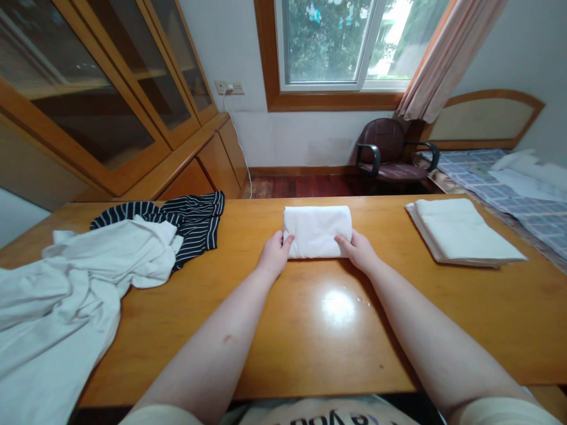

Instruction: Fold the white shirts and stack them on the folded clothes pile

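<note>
A white cloth folded into a compact rectangle [316, 230] is in front of me, near the far edge of the wooden table [292, 330]. My left hand [275, 252] grips its left end, thumb on top and fingers underneath. At the right end my right hand [358, 249] pinches it the same way. Whether the cloth rests on the table or is slightly raised I cannot tell. A second white cloth, folded flat [463, 230], lies to the right, apart from my right hand.
Loose white fabric [80, 283] is heaped at the table's left, partly over a black-and-white striped garment [199, 218]. Beyond the table stand a dark office chair [385, 147], a bed with a checked sheet [509, 183] and a glass-fronted cabinet [128, 77].
</note>
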### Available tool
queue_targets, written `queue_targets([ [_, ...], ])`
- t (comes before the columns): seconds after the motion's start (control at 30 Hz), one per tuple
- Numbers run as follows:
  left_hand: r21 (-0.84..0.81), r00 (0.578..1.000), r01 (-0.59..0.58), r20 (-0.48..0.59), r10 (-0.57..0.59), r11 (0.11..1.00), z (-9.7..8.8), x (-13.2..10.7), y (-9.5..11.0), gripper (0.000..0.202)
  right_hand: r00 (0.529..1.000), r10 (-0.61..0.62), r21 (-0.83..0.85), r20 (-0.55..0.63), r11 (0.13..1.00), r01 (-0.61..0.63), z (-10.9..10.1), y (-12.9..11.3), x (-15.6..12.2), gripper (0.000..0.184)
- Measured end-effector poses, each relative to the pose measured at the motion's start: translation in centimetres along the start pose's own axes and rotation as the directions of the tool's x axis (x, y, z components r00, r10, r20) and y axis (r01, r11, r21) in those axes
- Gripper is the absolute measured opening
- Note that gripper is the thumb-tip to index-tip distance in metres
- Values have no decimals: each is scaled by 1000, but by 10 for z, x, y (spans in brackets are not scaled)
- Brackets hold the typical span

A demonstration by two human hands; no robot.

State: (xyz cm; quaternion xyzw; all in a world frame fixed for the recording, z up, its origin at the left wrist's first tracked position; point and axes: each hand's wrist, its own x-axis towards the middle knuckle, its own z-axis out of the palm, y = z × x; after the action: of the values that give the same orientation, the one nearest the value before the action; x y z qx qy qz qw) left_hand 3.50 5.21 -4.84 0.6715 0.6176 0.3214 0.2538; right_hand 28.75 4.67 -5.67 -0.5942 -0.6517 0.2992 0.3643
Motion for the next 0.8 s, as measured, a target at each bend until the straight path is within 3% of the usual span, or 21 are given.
queue_targets([
  [0.17,13,998,17,53,-18,1000,1,0,-1,37,993,96,-178,-65,978,-107,1,-2,3,40],
  [0.3,94,997,42,65,-48,995,-1,-1,0,42,993,95,-263,-69,959,-110,-1,-3,5,39],
  [0.57,239,993,60,88,-83,969,-3,-2,2,48,990,58,-283,-129,955,-93,0,1,7,42],
  [0.8,317,989,28,132,-74,948,-7,-2,6,52,974,179,-230,-142,951,-208,-1,-3,10,32],
])
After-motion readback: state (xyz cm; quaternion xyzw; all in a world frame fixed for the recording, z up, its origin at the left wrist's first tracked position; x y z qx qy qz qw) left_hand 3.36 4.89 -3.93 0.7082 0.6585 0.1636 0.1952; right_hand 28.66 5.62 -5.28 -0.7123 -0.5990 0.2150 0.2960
